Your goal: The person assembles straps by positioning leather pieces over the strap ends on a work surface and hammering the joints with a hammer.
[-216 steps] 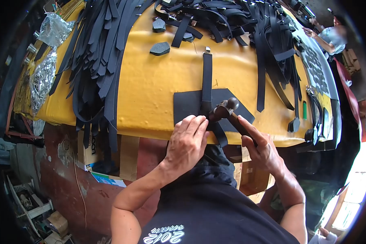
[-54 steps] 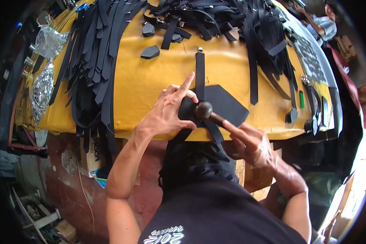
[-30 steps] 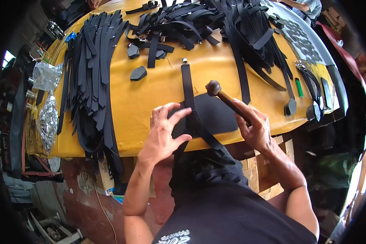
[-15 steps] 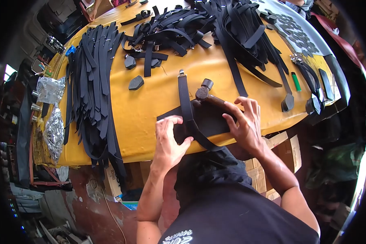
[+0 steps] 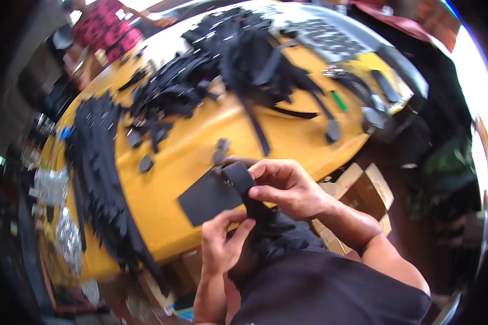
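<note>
A black ribbed strap [image 5: 238, 176] is raised in front of me over the table's near edge, its upper end folded over. My right hand [image 5: 290, 189] pinches it near that end between thumb and fingers. Lower down, my left hand [image 5: 225, 241] has its thumb and forefinger closed at the strap's left edge. A small shiny metal piece shows beside the fold, too blurred to make out. Behind the strap lies a flat black square sheet [image 5: 203, 200]. A hammer [image 5: 220, 151] rests beyond it, its handle partly hidden by my right hand.
On the yellow-covered table [image 5: 162, 200] lie a long bundle of black straps [image 5: 97, 162] at left and a tangled heap [image 5: 173, 89] farther back. A green cylinder [image 5: 339, 101] lies at right. An open cardboard box [image 5: 358, 189] stands below. Another person [image 5: 108, 30] is at the far left.
The strap has been lifted off the black sheet and turned toward me. My right hand has moved from beside the hammer handle onto the strap. The view has swung, bringing another person into sight.
</note>
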{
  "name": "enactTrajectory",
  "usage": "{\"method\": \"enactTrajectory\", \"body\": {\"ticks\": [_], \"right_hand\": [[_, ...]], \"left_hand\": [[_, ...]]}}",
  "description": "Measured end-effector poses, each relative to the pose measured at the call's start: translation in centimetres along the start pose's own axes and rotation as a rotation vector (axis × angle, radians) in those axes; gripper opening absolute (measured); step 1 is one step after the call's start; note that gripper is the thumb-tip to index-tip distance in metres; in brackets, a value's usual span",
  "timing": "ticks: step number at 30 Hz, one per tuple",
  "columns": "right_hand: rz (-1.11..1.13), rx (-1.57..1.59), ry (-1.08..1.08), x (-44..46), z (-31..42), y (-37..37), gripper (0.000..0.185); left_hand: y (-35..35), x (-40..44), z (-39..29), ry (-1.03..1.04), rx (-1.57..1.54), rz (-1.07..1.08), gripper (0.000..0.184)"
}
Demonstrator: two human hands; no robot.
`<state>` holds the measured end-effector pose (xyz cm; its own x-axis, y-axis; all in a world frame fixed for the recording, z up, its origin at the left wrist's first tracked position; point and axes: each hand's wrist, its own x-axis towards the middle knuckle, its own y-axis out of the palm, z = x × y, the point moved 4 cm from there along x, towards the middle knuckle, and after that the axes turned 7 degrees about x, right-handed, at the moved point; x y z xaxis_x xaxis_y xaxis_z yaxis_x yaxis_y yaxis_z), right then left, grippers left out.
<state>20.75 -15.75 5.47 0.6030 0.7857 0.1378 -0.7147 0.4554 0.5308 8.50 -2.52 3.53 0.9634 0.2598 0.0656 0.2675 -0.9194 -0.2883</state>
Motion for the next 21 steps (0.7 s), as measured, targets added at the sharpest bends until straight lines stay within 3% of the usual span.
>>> {"method": "enactTrajectory", "body": {"ticks": [2, 6, 9, 12, 15, 17, 18, 19, 21], "right_hand": [[0.036, -0.042, -0.131, -1.8, 4.4, 0.2, 0.017], [-0.103, -0.359, -0.486, -6.1, 13.2, -1.2, 0.021], [-0.204, -0.519, -0.718, -10.4, 20.7, -2.5, 0.022], [-0.082, -0.533, -0.885, -13.4, 27.7, -4.7, 0.028], [-0.269, -0.840, -0.967, -17.0, 35.3, -7.7, 0.030], [-0.390, -0.980, -1.131, -16.8, 38.6, -8.4, 0.035], [-0.510, -0.885, -1.157, -16.3, 39.2, -8.4, 0.029], [-0.397, -0.869, -1.168, -15.8, 39.6, -9.3, 0.024], [-0.441, -1.154, -1.036, -15.6, 40.6, -13.1, 0.022]], "left_hand": [[2.5, 0.3, -1.3, 0.093, -0.143, 0.140, 0.016], [7.3, 1.5, -4.9, 0.174, -0.298, 0.392, 0.021], [10.4, 2.3, -6.7, 0.312, -0.206, 0.550, 0.023], [13.7, 3.1, -7.9, 0.355, -0.157, 0.693, 0.019], [17.7, 3.6, -9.1, 0.379, -0.189, 0.775, 0.022], [20.1, 3.8, -10.4, 0.456, -0.212, 0.782, 0.024], [21.2, 3.9, -11.0, 0.451, -0.208, 0.823, 0.026], [22.3, 4.2, -11.4, 0.449, -0.220, 0.833, 0.025], [24.7, 4.7, -11.5, 0.448, -0.245, 0.858, 0.024]]}}
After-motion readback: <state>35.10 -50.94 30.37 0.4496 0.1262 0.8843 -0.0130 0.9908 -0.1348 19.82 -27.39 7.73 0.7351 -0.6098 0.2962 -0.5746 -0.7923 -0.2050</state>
